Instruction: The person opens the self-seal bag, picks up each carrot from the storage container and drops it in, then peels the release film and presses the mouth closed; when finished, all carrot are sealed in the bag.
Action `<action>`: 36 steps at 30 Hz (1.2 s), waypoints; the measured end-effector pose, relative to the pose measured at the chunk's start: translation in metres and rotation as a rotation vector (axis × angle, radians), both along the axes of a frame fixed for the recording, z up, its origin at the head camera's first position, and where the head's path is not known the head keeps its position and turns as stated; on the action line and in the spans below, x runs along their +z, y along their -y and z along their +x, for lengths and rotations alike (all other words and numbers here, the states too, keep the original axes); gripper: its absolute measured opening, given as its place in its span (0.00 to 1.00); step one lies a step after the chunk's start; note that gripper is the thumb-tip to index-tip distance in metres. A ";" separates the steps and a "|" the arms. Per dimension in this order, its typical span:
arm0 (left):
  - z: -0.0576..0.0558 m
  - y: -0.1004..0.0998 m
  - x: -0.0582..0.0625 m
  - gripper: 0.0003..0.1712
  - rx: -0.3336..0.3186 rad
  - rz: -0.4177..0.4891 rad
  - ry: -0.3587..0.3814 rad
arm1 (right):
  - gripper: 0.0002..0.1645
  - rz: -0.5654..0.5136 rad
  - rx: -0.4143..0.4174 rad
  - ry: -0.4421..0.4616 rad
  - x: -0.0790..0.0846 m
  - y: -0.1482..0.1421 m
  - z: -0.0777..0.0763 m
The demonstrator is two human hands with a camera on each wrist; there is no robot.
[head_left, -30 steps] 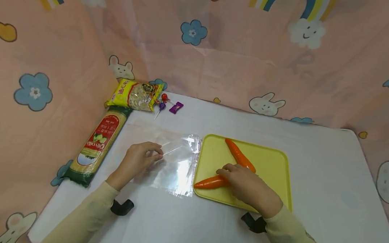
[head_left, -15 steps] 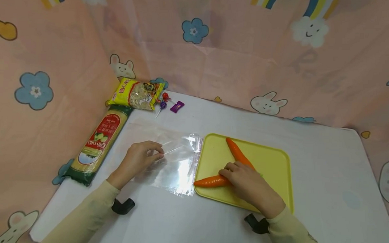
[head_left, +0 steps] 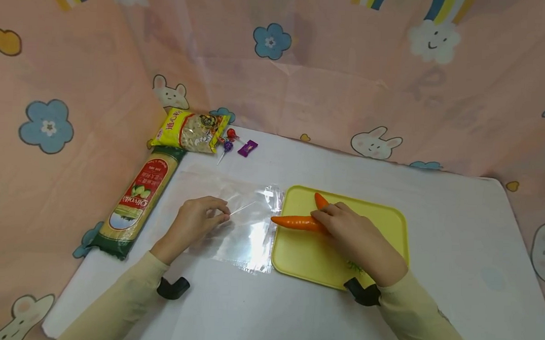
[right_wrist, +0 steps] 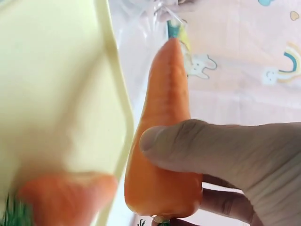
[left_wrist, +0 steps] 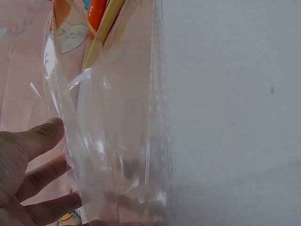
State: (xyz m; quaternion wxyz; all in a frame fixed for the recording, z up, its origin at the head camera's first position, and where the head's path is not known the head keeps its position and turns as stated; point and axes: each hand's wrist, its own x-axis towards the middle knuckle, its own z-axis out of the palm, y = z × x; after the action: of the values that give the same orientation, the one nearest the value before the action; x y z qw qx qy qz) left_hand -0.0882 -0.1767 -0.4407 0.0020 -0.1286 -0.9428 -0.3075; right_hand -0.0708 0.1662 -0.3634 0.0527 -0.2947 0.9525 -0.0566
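Note:
My right hand [head_left: 354, 234] grips an orange carrot [head_left: 297, 222] by its thick end, raised over the yellow tray [head_left: 291, 269]. In the right wrist view the thumb lies across the carrot [right_wrist: 162, 108], its tapered tip pointing away. A second carrot [head_left: 320, 200] lies on the tray, mostly hidden behind the right hand; its blurred top [right_wrist: 61, 197] shows in the right wrist view. To the left, my left hand [head_left: 197, 225] pinches the upper layer of a clear plastic bag [head_left: 251, 240]. The left wrist view shows that bag [left_wrist: 127, 117] lifted into folds beside the fingers.
A green-ended pack of spaghetti [head_left: 138, 202] lies along the table's left side. Behind it are a yellow snack packet [head_left: 192, 131], lollipops [head_left: 228, 146] and a purple wrapped candy [head_left: 247, 148]. A pink printed cloth [head_left: 304, 80] stands around the back and left.
My right hand has lifted its carrot and moved it toward the back of the tray, its tip now near the bag's edge. The left hand keeps its place at the bag.

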 end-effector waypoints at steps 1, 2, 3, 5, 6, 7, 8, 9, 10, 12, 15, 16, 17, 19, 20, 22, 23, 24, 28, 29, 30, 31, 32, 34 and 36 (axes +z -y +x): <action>0.000 0.000 0.000 0.07 0.001 0.000 -0.001 | 0.23 0.000 -0.001 0.011 -0.001 0.004 -0.003; 0.000 0.000 0.000 0.07 0.001 0.002 0.000 | 0.22 0.001 -0.007 0.031 -0.002 0.008 -0.007; 0.000 0.000 -0.001 0.07 0.001 0.000 -0.001 | 0.21 0.000 -0.009 0.044 -0.003 0.012 -0.011; -0.001 -0.001 -0.001 0.07 -0.002 -0.001 0.001 | 0.19 0.001 0.004 0.054 -0.007 0.021 -0.021; -0.001 -0.001 -0.001 0.07 -0.004 -0.004 0.002 | 0.18 0.000 0.012 0.058 -0.010 0.026 -0.025; -0.001 -0.002 -0.001 0.06 -0.006 -0.008 0.004 | 0.17 -0.001 0.019 0.059 -0.012 0.031 -0.030; -0.001 -0.002 -0.001 0.06 -0.009 -0.011 0.007 | 0.16 0.000 0.027 0.055 -0.015 0.035 -0.035; -0.001 -0.002 -0.001 0.06 -0.012 -0.016 0.007 | 0.16 -0.004 0.040 0.043 -0.019 0.039 -0.039; -0.001 -0.003 -0.001 0.06 -0.013 -0.020 0.007 | 0.16 -0.005 0.050 0.039 -0.021 0.044 -0.043; -0.001 -0.003 -0.001 0.06 -0.018 -0.028 0.005 | 0.15 -0.006 0.059 0.033 -0.027 0.052 -0.049; 0.000 -0.004 0.000 0.06 -0.022 -0.036 0.001 | 0.16 -0.009 0.066 0.025 -0.033 0.062 -0.056; 0.000 -0.004 0.001 0.06 -0.021 -0.038 0.002 | 0.17 -0.015 0.070 0.021 -0.034 0.064 -0.057; 0.000 -0.004 0.001 0.06 -0.020 -0.039 0.006 | 0.19 -0.020 0.072 0.017 -0.036 0.066 -0.058; 0.000 -0.004 0.001 0.06 -0.017 -0.039 0.014 | 0.24 -0.043 0.065 0.019 -0.037 0.068 -0.060; -0.001 -0.005 0.001 0.06 -0.015 -0.039 0.017 | 0.27 -0.058 0.059 0.023 -0.036 0.068 -0.060; -0.001 -0.005 0.001 0.07 -0.013 -0.041 0.018 | 0.32 -0.088 0.042 0.025 -0.035 0.065 -0.060; -0.001 -0.005 0.000 0.07 -0.013 -0.043 0.014 | 0.33 -0.093 0.026 0.029 -0.033 0.063 -0.059; -0.001 -0.005 0.000 0.07 -0.013 -0.042 0.009 | 0.33 -0.092 0.011 0.035 -0.032 0.060 -0.059; -0.001 -0.005 -0.003 0.07 -0.018 -0.034 -0.014 | 0.26 -0.059 -0.037 0.087 -0.029 0.047 -0.056; -0.001 -0.006 -0.003 0.08 -0.015 -0.034 -0.014 | 0.23 -0.058 -0.041 0.102 -0.029 0.046 -0.056; -0.001 -0.006 -0.002 0.08 -0.012 -0.032 -0.012 | 0.19 -0.065 -0.040 0.115 -0.030 0.045 -0.056; -0.001 -0.006 -0.002 0.09 -0.009 -0.031 -0.008 | 0.17 -0.080 -0.038 0.124 -0.031 0.046 -0.056; -0.001 -0.006 -0.002 0.09 -0.005 -0.031 -0.004 | 0.14 -0.094 -0.034 0.127 -0.032 0.047 -0.056; 0.000 -0.007 -0.001 0.09 -0.002 -0.027 0.005 | 0.11 -0.128 -0.027 0.117 -0.035 0.052 -0.057; -0.001 -0.007 -0.001 0.09 -0.004 -0.020 0.010 | 0.11 -0.158 -0.025 0.101 -0.039 0.058 -0.059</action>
State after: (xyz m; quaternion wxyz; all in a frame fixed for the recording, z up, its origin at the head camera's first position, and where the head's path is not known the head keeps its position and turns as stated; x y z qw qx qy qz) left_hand -0.0889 -0.1697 -0.4415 -0.0046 -0.1289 -0.9456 -0.2988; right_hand -0.1299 0.1080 -0.4022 0.0767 -0.2826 0.9448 -0.1472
